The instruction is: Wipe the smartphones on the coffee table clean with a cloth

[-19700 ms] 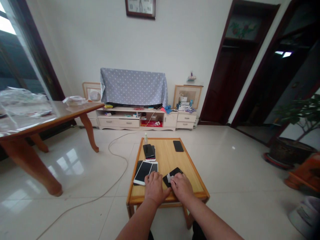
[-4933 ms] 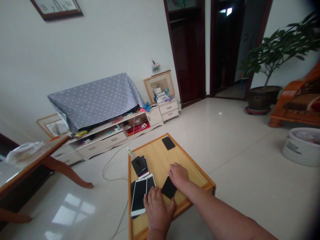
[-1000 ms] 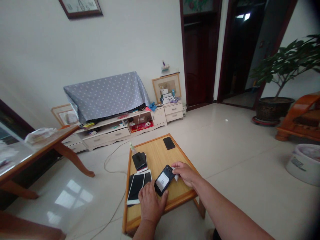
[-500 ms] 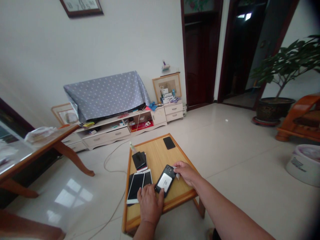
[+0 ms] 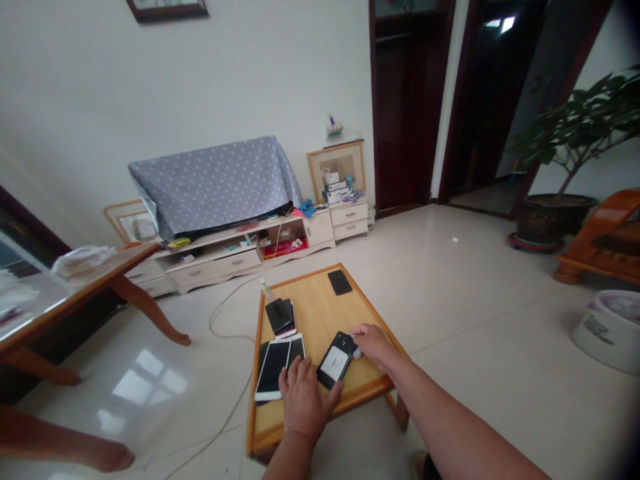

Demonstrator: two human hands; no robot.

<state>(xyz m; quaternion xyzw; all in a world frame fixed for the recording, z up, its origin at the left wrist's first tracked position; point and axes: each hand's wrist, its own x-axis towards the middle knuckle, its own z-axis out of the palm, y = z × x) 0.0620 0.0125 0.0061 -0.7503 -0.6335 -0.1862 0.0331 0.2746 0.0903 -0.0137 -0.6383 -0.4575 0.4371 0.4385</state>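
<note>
A black phone (image 5: 345,341) lies on the small wooden table (image 5: 320,303) with its back cover off and a white battery (image 5: 335,363) showing. My left hand (image 5: 306,399) is spread at its lower left, thumb by the phone's bottom edge, fingers near the white phone (image 5: 274,369). My right hand (image 5: 373,343) is closed at the phone's upper right corner, pinching a small whitish cloth or tissue (image 5: 357,353) against it; the fingertips are partly hidden. To the left, a stack of dark devices (image 5: 280,316) sits above the white phone.
A dark flat piece (image 5: 340,282) lies at the table's far end, and a small clear bottle (image 5: 265,288) stands at its far left corner. A cable (image 5: 214,320) runs along the floor. On the right are a white bucket (image 5: 607,333) and a potted plant (image 5: 555,213).
The phone has shifted slightly right in view. My left hand has also moved right and its fingers are more spread. My right hand stays at the phone's upper corner.
</note>
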